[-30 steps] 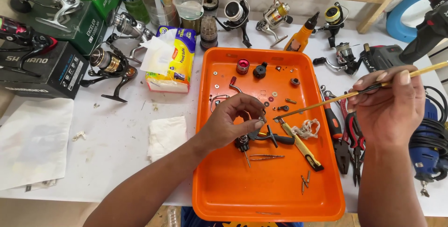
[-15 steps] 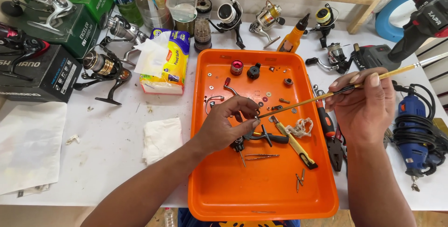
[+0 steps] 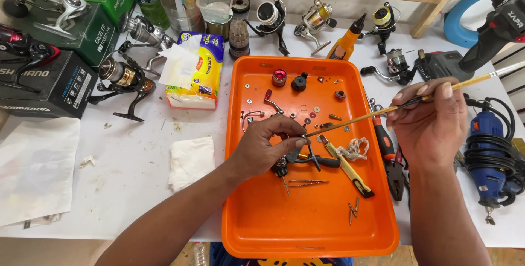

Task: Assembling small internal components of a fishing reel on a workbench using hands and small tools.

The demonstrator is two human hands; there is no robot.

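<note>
My left hand [image 3: 269, 148] hovers over the middle of the orange tray [image 3: 306, 227], its thumb and forefinger pinching a tiny metal reel part [image 3: 304, 138]. My right hand [image 3: 432, 126] is at the tray's right edge and grips a thin yellow brush [image 3: 383, 111] like a pencil. The brush tip touches the small part at my left fingertips. Below my left hand lie a dark reel piece [image 3: 306, 159], tweezers [image 3: 309, 183] and a yellow-handled tool [image 3: 350, 170].
Small washers, screws and a red knob [image 3: 279, 77] are scattered in the tray. Fishing reels [image 3: 268, 14], boxes [image 3: 49, 88], a yellow wipes pack [image 3: 199, 71] and a folded tissue [image 3: 190, 162] surround it. Pliers [image 3: 391, 162] and a blue rotary tool [image 3: 489, 156] lie at right.
The view has shifted slightly. Both hands stay over the tray, the brush tip still at the small part held by my left fingers.
</note>
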